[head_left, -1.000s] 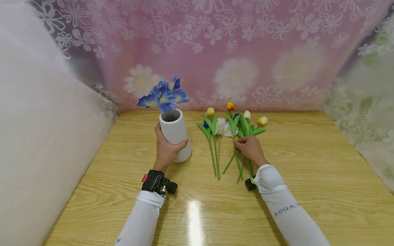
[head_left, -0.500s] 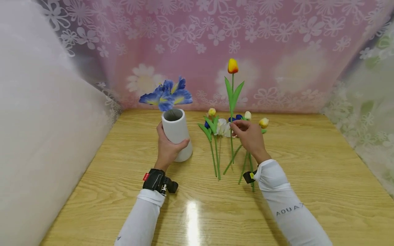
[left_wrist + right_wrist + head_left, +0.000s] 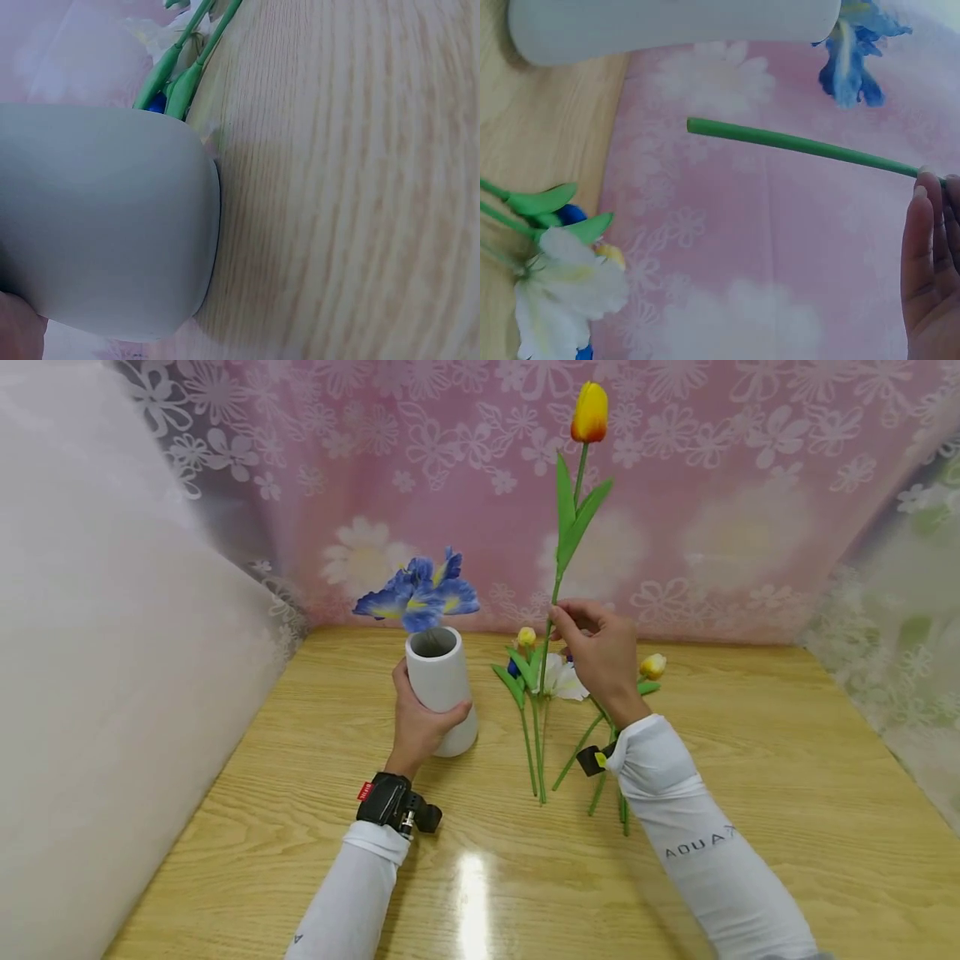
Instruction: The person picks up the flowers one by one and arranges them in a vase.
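Observation:
A white vase (image 3: 441, 685) stands on the table with my left hand (image 3: 422, 727) gripping its side, thumb across the front. Out of its mouth rises a blue iris (image 3: 420, 597) with yellow streaks. My right hand (image 3: 603, 647) pinches the green stem of a yellow-and-red tulip (image 3: 590, 414) between thumb and fingers. The tulip is upright, slightly tilted, above the other flowers and right of the vase. In the right wrist view the cut end of its green stem (image 3: 780, 139) hangs in the air, apart from the vase.
On the table (image 3: 300, 860) lie several more artificial flowers: a pale yellow tulip (image 3: 527, 637), a white flower (image 3: 564, 678) and a yellow-white tulip (image 3: 653, 666). My right forearm partly covers some stems. A pink floral curtain (image 3: 465, 510) hangs behind the table.
My right hand has lifted the yellow-and-red tulip from the pile on the table and raised it high. The left hand keeps its grip on the vase, which stays in place.

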A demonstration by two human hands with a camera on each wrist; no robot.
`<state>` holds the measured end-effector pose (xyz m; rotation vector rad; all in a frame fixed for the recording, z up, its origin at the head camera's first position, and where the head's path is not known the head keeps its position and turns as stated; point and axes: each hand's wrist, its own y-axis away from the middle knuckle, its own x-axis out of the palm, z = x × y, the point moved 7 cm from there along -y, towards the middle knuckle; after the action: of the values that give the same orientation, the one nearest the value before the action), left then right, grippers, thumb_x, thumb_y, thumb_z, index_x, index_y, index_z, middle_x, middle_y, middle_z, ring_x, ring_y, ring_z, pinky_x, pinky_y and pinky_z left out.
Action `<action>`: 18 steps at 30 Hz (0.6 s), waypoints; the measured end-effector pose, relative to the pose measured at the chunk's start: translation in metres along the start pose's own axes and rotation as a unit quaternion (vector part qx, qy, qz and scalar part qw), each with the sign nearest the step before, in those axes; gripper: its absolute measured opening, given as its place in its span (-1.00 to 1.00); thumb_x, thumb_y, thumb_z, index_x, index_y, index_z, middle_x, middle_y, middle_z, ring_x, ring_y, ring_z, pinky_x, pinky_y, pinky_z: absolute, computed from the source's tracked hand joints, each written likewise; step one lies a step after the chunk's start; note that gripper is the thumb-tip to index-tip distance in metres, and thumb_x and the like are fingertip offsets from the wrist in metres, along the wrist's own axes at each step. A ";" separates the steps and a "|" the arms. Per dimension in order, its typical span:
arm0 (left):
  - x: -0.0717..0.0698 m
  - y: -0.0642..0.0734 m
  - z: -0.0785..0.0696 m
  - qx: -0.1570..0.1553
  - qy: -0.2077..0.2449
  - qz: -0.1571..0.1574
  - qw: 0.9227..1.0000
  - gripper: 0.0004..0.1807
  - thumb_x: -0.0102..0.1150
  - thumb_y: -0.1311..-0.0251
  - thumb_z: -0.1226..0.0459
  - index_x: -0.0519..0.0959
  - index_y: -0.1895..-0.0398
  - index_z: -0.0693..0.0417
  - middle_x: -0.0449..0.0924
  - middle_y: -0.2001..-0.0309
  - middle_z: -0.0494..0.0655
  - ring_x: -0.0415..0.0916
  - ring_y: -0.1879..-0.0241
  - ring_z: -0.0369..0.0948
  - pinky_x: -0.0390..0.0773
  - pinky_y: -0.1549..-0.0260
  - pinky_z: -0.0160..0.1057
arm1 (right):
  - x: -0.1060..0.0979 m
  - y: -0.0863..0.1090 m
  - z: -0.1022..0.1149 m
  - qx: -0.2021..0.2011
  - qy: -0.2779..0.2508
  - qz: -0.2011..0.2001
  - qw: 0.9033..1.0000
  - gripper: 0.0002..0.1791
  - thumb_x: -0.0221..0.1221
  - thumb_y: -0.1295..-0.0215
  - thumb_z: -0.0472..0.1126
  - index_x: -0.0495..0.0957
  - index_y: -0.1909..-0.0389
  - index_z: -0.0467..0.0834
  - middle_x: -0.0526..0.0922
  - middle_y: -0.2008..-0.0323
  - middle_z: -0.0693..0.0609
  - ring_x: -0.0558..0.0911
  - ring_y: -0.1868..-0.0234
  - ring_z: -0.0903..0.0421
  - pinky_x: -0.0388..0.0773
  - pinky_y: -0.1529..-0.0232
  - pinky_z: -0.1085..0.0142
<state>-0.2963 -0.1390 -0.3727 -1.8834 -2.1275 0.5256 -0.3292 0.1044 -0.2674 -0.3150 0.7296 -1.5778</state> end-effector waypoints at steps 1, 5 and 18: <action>0.000 0.000 0.000 -0.001 0.000 0.000 1.000 0.05 0.44 0.09 0.41 -0.05 -0.41 0.06 0.31 -0.15 0.13 0.38 -0.01 0.02 0.41 0.06 0.05 | 0.002 -0.002 0.003 -0.004 -0.004 -0.003 1.000 -0.73 0.23 -0.29 -0.15 0.66 0.17 -0.30 0.68 0.37 -0.10 0.62 0.47 0.17 0.57 0.50 0.31; 0.000 0.001 0.000 0.003 -0.004 0.000 1.000 0.04 0.44 0.09 0.42 -0.05 -0.41 0.08 0.31 -0.14 0.14 0.38 0.00 0.02 0.41 0.06 0.06 | 0.007 -0.009 0.013 -0.011 -0.024 -0.015 1.000 -0.74 0.22 -0.30 -0.19 0.64 0.16 -0.33 0.67 0.36 -0.15 0.62 0.45 0.11 0.56 0.46 0.38; -0.002 0.000 -0.002 0.011 -0.016 0.000 1.000 0.04 0.44 0.09 0.41 -0.04 -0.40 0.12 0.32 -0.13 0.16 0.39 0.00 0.04 0.41 0.07 0.07 | 0.036 -0.032 0.083 -0.134 -0.112 -0.040 0.984 -0.81 0.21 -0.29 -0.31 0.63 0.22 -0.39 0.66 0.39 -0.13 0.64 0.43 0.09 0.59 0.44 0.29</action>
<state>-0.2957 -0.1408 -0.3707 -1.8759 -2.1315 0.5808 -0.3107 0.0470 -0.1923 -0.7165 0.7612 -1.4903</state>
